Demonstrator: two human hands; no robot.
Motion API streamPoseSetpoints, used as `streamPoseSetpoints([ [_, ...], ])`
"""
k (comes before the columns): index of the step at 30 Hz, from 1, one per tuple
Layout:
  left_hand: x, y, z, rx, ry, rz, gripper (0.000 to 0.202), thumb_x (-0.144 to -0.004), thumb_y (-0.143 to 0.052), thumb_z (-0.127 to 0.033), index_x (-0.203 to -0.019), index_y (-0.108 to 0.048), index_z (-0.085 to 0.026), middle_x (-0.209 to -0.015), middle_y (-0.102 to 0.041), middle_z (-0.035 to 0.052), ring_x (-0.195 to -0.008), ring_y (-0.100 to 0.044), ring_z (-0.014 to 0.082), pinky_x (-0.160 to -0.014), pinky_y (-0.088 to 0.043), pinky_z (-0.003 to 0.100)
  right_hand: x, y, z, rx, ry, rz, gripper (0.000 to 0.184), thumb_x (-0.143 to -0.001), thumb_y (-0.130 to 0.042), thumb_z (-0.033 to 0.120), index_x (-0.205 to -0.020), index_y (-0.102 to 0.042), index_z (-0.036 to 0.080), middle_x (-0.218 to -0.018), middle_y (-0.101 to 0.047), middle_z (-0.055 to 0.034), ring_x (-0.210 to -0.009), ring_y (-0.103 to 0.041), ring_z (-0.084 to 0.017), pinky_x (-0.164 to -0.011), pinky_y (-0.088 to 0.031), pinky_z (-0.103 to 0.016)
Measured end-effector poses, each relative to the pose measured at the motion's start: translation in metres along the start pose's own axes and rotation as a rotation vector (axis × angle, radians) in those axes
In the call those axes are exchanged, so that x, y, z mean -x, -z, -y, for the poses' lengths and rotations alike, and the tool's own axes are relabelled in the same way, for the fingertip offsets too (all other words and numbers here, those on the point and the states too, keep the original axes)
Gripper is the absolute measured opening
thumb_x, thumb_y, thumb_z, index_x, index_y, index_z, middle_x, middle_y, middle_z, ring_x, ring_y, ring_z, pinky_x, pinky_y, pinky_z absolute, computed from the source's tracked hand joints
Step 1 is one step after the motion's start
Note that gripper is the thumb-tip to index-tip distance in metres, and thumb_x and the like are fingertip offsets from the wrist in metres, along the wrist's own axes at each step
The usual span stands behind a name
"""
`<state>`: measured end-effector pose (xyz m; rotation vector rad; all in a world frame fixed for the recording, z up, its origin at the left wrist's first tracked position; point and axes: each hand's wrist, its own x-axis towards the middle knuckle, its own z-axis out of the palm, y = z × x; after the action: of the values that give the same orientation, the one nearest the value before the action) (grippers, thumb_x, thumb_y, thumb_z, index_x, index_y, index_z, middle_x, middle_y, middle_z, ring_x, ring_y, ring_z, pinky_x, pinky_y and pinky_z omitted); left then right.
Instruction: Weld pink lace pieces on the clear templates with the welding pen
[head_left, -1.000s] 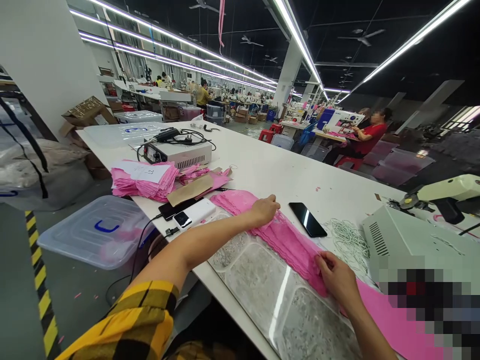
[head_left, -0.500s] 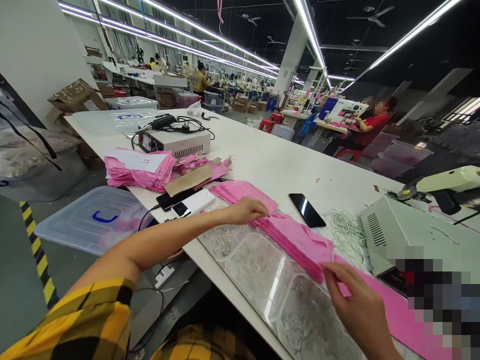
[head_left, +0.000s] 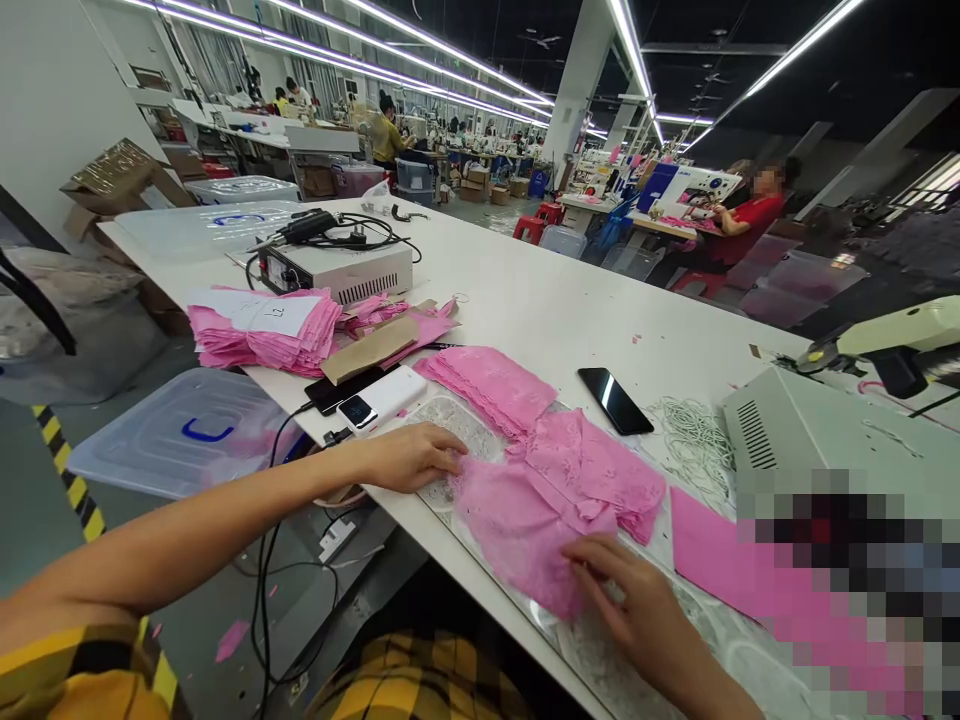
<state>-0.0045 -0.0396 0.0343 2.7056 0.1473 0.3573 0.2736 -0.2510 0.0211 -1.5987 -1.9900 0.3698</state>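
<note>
A thin pink lace piece (head_left: 517, 525) lies spread near the front edge of the white table (head_left: 555, 310), over clear plastic trays. My left hand (head_left: 411, 456) grips its left edge with curled fingers. My right hand (head_left: 628, 596) presses on its right end, fingers bent onto the fabric. Behind the lace piece sits a stack of pink lace pieces (head_left: 592, 475), and further left a second flat pile (head_left: 491, 385).
A black phone (head_left: 615, 400) and a tangle of white cord (head_left: 694, 440) lie beyond the lace. A white power bank (head_left: 381, 398), a grey control box (head_left: 337, 270) and a bundle of pink pieces (head_left: 262, 335) sit left. A grey machine (head_left: 825, 450) stands right. A person in red sits behind.
Both hands have drawn one lace piece off the stack toward the table's front edge. My left hand moved back and left; the camera tilted down a little.
</note>
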Motion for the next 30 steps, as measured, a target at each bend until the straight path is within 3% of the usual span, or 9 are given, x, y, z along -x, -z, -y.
streamPoseSetpoints([
  [3, -0.016, -0.007, -0.012, -0.062, -0.066, -0.021, 0.032, -0.090, -0.048, -0.014, -0.114, -0.068, -0.017, -0.126, -0.063, 0.0147, -0.116, -0.059, 0.0268, -0.101, -0.046, 0.040, -0.008, 0.007, -0.022, 0.100, -0.071, -0.133, 0.025, -0.091, -0.046, 0.027, -0.104, -0.067, 0.026, -0.102, -0.068, -0.0050, -0.086, -0.067, -0.017, -0.069, -0.056, -0.028],
  [5, -0.026, -0.017, -0.018, -0.101, -0.124, -0.006, 0.031, -0.094, -0.048, -0.022, -0.119, -0.065, -0.017, -0.133, -0.058, 0.0149, -0.124, -0.055, 0.0280, -0.106, -0.042, 0.042, -0.011, 0.008, -0.036, 0.169, -0.126, -0.113, 0.029, -0.088, -0.045, 0.026, -0.106, -0.067, 0.027, -0.108, -0.067, -0.0050, -0.089, -0.067, -0.019, -0.067, -0.055, -0.030],
  [8, -0.031, -0.032, -0.019, -0.142, -0.157, 0.062, 0.034, -0.095, -0.052, -0.033, -0.126, -0.061, -0.022, -0.143, -0.050, 0.0136, -0.132, -0.048, 0.0302, -0.111, -0.036, 0.049, -0.012, 0.009, -0.048, 0.144, -0.236, -0.060, 0.026, -0.083, -0.046, 0.029, -0.095, -0.069, 0.027, -0.107, -0.068, -0.0046, -0.089, -0.066, -0.021, -0.066, -0.053, -0.032],
  [13, -0.022, -0.039, -0.011, -0.190, -0.121, 0.113, 0.039, -0.097, -0.049, -0.037, -0.133, -0.057, -0.023, -0.147, -0.046, 0.0140, -0.135, -0.043, 0.0339, -0.111, -0.034, 0.053, -0.014, 0.022, -0.066, -0.078, -0.504, -0.208, 0.028, -0.075, -0.055, 0.046, -0.086, -0.069, 0.024, -0.089, -0.070, -0.0056, -0.075, -0.062, -0.021, -0.069, -0.049, -0.033],
  [19, -0.022, -0.033, -0.013, -0.234, -0.124, 0.123, 0.038, -0.095, -0.051, -0.037, -0.130, -0.058, -0.025, -0.142, -0.051, 0.0126, -0.131, -0.048, 0.0340, -0.108, -0.037, 0.052, -0.022, 0.039, -0.099, -0.220, -0.698, -0.321, 0.039, -0.068, -0.053, 0.057, -0.070, -0.063, 0.020, -0.050, -0.056, -0.0003, -0.047, -0.050, -0.016, -0.048, -0.040, -0.028],
  [24, -0.040, -0.028, -0.018, -0.260, -0.118, 0.038, 0.030, -0.095, -0.052, -0.034, -0.119, -0.062, -0.020, -0.129, -0.060, 0.0143, -0.119, -0.057, 0.0300, -0.103, -0.041, 0.045, -0.034, 0.037, -0.108, -0.309, -0.745, -0.372, 0.038, -0.068, -0.055, 0.057, -0.068, -0.060, 0.019, -0.045, -0.050, 0.0028, -0.040, -0.041, -0.012, -0.042, -0.031, -0.025],
  [30, -0.095, -0.038, -0.019, -0.212, 0.011, 0.024, 0.018, -0.089, -0.058, -0.022, -0.104, -0.064, -0.015, -0.111, -0.065, 0.0135, -0.101, -0.062, 0.0264, -0.089, -0.049, 0.038, -0.044, 0.037, -0.111, -0.261, -0.706, -0.417, 0.040, -0.071, -0.057, 0.057, -0.072, -0.063, 0.017, -0.047, -0.052, 0.0035, -0.044, -0.047, -0.013, -0.046, -0.034, -0.026],
])
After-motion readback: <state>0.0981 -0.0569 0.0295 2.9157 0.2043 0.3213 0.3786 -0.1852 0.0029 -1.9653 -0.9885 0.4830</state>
